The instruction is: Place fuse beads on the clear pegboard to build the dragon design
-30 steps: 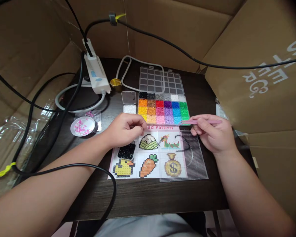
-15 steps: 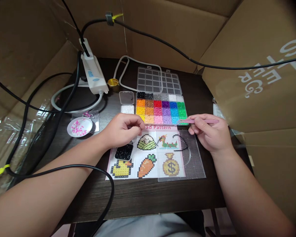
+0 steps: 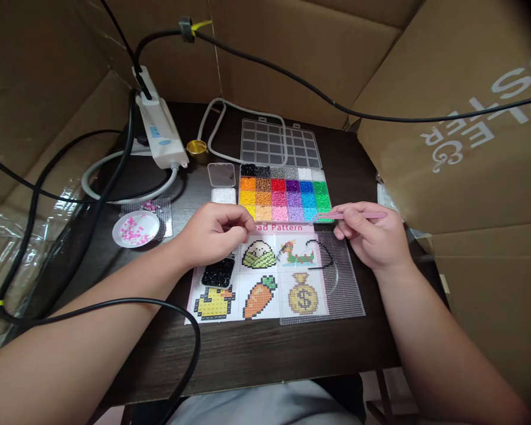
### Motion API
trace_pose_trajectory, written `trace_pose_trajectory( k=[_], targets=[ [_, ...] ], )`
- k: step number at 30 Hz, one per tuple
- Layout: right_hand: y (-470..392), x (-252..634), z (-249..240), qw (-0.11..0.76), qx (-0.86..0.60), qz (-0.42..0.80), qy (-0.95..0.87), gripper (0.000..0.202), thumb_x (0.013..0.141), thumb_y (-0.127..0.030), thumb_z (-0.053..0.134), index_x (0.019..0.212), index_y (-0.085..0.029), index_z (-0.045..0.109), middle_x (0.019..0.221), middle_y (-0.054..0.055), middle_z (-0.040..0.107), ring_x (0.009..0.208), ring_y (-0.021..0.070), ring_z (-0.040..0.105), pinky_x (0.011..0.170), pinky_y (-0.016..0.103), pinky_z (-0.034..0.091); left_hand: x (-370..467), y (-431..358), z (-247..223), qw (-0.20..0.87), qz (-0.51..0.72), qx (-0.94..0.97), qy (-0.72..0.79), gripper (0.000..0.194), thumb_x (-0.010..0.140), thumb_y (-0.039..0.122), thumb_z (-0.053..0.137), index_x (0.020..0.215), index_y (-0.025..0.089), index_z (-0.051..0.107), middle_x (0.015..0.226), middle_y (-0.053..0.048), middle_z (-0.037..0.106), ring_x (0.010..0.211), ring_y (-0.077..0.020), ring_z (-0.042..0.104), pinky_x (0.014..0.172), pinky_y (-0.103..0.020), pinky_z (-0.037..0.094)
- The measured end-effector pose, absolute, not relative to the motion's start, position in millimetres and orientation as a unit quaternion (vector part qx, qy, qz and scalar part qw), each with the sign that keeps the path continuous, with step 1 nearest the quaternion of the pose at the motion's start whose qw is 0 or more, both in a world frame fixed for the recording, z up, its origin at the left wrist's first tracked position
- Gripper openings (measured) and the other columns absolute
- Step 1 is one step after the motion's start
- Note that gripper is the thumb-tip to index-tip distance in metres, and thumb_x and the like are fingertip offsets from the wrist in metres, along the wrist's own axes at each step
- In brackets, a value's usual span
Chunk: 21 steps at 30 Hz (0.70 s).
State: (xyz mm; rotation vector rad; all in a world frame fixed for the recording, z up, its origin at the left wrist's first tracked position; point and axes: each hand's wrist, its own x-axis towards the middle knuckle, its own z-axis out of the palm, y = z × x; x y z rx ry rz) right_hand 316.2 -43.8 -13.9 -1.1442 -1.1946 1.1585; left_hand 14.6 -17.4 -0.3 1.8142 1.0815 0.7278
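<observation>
My right hand (image 3: 371, 236) pinches pink tweezers (image 3: 367, 215), whose tips point left over the blue and green cells at the front right of the bead box (image 3: 285, 192). My left hand (image 3: 219, 233) is curled closed by the box's front left corner, above the pattern sheet (image 3: 259, 295); what its fingers hold, if anything, is hidden. Below it sits a small case of black beads (image 3: 218, 273). A clear pegboard (image 3: 345, 283) overlaps the sheet's right side, with a curved line of black beads (image 3: 330, 251) on it.
At the left lie a white dish (image 3: 136, 229) of pink and white beads and a small pegboard (image 3: 164, 218). Behind are a gold cup (image 3: 197, 151), a power strip (image 3: 161, 127) and a white bead case (image 3: 223, 195). A black cable (image 3: 197, 348) loops across my left forearm. Cardboard walls surround the table.
The whole view has shifted slightly, so things appear a little further left. Both hands keep nearly the same pose, and the tweezers stay over the box's front right part.
</observation>
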Motion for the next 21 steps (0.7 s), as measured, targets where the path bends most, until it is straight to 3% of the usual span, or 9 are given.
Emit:
trace_pose_trajectory(
  k=[7, 17, 21],
  targets=[
    [-42.1, 312.4, -11.8, 0.543, -0.486, 0.483, -0.486, 0.022, 0.077, -0.042, 0.083, 0.082, -0.021, 0.079, 0.079, 0.006, 0.077, 0.050, 0.0094, 0.050, 0.050, 0.029, 0.048, 13.8, -17.6, -2.2, 0.442, 0.313, 0.713, 0.446, 0.016, 0.072, 0.019, 0.055, 0.072, 0.015, 0.071, 0.059, 0.000, 0.066, 0.053, -0.0100, 0.052, 0.050, -0.021, 0.039],
    [-44.2, 307.8, -15.1, 0.521, -0.512, 0.389, -0.562, 0.013, 0.089, -0.034, 0.073, 0.088, -0.024, 0.082, 0.100, 0.005, 0.078, 0.055, 0.0083, 0.057, 0.056, 0.028, 0.050, 13.2, -17.2, -2.2, 0.437, 0.310, 0.716, 0.448, 0.018, 0.071, 0.022, 0.052, 0.072, 0.015, 0.069, 0.061, 0.000, 0.066, 0.054, -0.0116, 0.054, 0.051, -0.023, 0.041],
    [-47.7, 296.8, -9.4, 0.505, -0.526, 0.330, -0.599, 0.011, 0.089, -0.030, 0.072, 0.087, -0.025, 0.082, 0.095, 0.003, 0.079, 0.064, 0.0114, 0.065, 0.060, 0.027, 0.054, 10.9, -16.3, -4.8, 0.432, 0.304, 0.721, 0.448, 0.019, 0.072, 0.022, 0.051, 0.073, 0.015, 0.069, 0.063, -0.001, 0.067, 0.056, -0.0128, 0.056, 0.053, -0.024, 0.042]
  ],
)
